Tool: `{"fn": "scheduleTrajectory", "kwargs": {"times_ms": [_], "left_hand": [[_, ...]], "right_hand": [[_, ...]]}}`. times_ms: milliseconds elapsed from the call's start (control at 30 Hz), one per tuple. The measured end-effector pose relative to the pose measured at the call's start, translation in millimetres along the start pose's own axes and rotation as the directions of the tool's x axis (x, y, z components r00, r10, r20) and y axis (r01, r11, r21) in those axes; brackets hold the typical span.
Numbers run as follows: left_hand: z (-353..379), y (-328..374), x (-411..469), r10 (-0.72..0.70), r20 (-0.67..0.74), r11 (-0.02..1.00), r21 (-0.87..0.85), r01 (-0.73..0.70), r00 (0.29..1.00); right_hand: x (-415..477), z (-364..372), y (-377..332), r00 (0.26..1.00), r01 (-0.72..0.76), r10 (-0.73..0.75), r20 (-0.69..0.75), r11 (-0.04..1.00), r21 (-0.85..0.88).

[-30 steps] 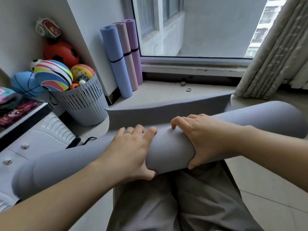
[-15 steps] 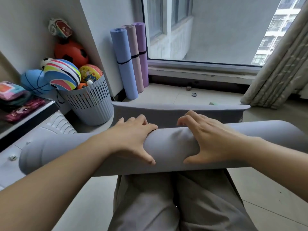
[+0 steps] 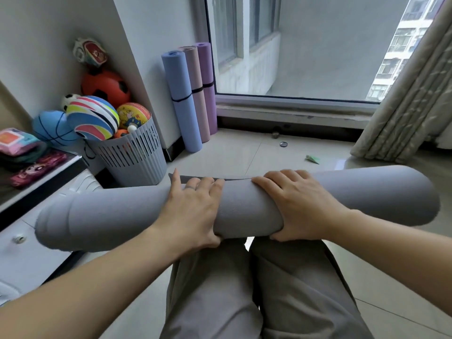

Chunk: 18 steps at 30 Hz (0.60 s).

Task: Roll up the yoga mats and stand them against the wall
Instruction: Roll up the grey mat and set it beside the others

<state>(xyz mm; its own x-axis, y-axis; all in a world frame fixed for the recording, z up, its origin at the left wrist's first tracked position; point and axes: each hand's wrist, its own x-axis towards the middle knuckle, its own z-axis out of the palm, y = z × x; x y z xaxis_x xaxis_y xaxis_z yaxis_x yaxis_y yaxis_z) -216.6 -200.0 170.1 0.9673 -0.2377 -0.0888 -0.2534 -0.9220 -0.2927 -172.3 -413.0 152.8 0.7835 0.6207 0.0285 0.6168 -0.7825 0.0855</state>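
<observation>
A grey yoga mat [image 3: 244, 211], rolled almost to its end, lies crosswise over my knees. Only a thin strip of its loose edge shows behind the roll. My left hand [image 3: 193, 209] grips the roll left of its middle, fingers over the top and thumb underneath. My right hand [image 3: 298, 206] grips it just to the right in the same way. Three rolled mats stand upright against the wall by the window: a blue mat [image 3: 182, 99], a pink mat [image 3: 195, 91] and a purple mat [image 3: 208, 86], each with a black band.
A grey slatted basket [image 3: 132, 157] full of balls stands left of the standing mats. A white drawer unit [image 3: 29, 231] and a dark shelf with packets are at the far left. Curtains [image 3: 401, 101] hang at the right. Small bits lie on the tiled floor.
The unrolled flap of the grey mat has shrunk to a thin strip as the roll turned forward. Both hands have shifted from lying over the top to wrapping round the roll.
</observation>
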Motion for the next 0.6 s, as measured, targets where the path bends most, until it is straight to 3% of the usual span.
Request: {"fn": "scheduleTrajectory", "kwargs": {"times_ms": [100,167,367,600], "left_hand": [[-13,-2,-17,0.027,-0.021,0.999,0.046,-0.026,0.999],[-17,2,-30,0.065,0.024,0.997,0.044,-0.066,0.998],[-8,9,-42,0.151,0.157,0.987,-0.075,-0.141,0.976],[-24,-11,-21,0.244,0.237,0.969,-0.107,-0.224,0.94]], "right_hand": [[-11,-21,-4,0.999,0.048,-0.049,-0.015,0.998,-0.03],[-25,-26,-9,0.995,0.084,-0.083,0.054,0.996,-0.02],[-51,-15,-21,0.978,0.092,-0.108,0.178,0.991,0.093],[-52,-13,-24,0.99,0.14,-0.143,0.007,0.976,0.165]]}}
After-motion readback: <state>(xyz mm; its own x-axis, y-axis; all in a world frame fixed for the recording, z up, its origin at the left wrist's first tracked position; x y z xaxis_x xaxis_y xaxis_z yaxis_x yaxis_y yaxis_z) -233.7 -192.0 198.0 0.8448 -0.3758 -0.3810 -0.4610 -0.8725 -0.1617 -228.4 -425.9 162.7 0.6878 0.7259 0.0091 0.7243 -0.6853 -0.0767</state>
